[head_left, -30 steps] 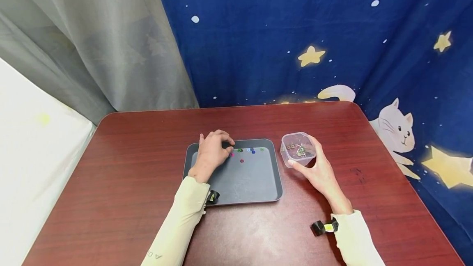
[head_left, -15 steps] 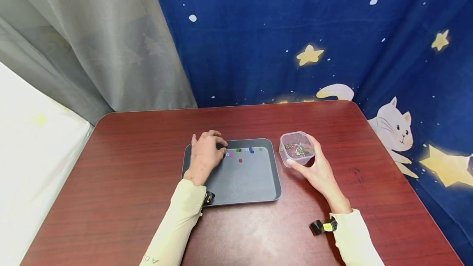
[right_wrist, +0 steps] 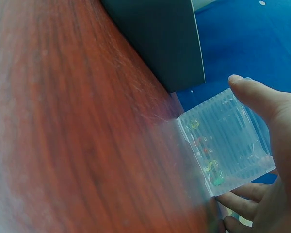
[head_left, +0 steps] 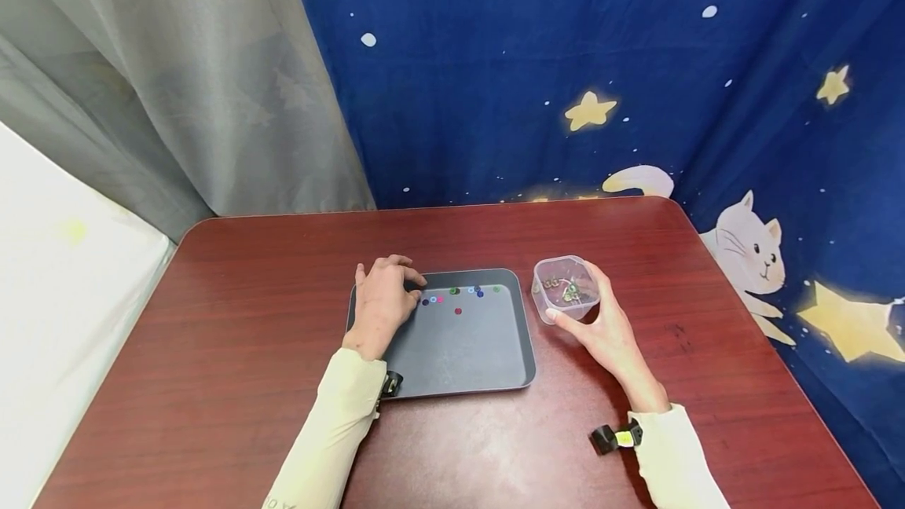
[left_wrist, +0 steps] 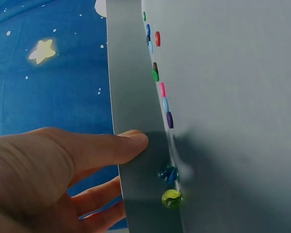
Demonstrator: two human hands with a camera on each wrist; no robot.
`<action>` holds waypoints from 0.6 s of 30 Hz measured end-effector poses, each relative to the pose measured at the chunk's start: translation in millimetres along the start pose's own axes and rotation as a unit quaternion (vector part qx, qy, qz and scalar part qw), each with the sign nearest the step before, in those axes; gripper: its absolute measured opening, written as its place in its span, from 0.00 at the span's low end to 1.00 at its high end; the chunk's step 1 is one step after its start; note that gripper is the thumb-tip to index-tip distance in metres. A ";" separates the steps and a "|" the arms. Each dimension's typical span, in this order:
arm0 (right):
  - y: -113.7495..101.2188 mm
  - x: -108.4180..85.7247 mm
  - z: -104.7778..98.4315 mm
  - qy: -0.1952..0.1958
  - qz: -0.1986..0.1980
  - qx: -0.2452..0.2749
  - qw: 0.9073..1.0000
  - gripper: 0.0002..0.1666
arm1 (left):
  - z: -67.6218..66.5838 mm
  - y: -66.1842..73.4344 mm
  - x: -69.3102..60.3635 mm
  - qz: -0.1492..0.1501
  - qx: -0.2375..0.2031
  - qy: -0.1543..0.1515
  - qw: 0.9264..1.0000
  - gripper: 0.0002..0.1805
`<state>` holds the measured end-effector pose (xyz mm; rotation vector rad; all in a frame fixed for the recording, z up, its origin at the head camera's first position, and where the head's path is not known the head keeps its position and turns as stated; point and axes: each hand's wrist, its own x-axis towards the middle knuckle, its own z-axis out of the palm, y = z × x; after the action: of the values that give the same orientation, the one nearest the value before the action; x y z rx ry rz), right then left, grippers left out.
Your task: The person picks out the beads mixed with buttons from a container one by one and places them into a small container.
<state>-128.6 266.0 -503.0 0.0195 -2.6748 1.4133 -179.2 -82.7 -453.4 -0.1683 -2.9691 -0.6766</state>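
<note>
My left hand (head_left: pixel 382 301) is over the far left corner of the grey tray (head_left: pixel 459 356), thumb and fingers apart. In the left wrist view the thumb (left_wrist: pixel 128 148) is by the tray's side wall. A blue marble (left_wrist: pixel 168 174) and a yellow-green marble (left_wrist: pixel 171 198) lie just past it, along the wall's foot. Small coloured discs lie in a row there, among them a purple disc (left_wrist: pixel 170 120), with a red disc (head_left: pixel 458 311) a little apart. My right hand (head_left: pixel 611 336) grips a clear plastic box (head_left: pixel 541 306) with several marbles (right_wrist: pixel 214 174) inside.
The box is right of the tray on a reddish-brown wooden table (head_left: pixel 269 368). A blue star-patterned curtain (head_left: pixel 495 100) hangs behind the table, and a grey curtain (head_left: pixel 212 100) is to its left.
My left hand has moved left along the tray's far side, uncovering more discs. The right hand keeps its grip on the box, nearly still.
</note>
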 end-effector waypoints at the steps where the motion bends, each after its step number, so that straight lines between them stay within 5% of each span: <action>1: 0.1 0.0 0.5 0.000 0.000 0.002 1.000 0.62 | -0.1 -1.0 -0.5 0.000 0.000 -0.001 1.000 0.09; 18: -1.4 -0.4 -0.2 -0.007 0.014 -0.004 1.000 0.63 | -7.2 -18.0 -0.6 0.021 0.010 -0.041 0.999 0.20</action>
<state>-128.1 265.3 -501.8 -0.0091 -2.7032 1.4154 -180.4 -102.0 -454.7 -0.2623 -3.0397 -0.6491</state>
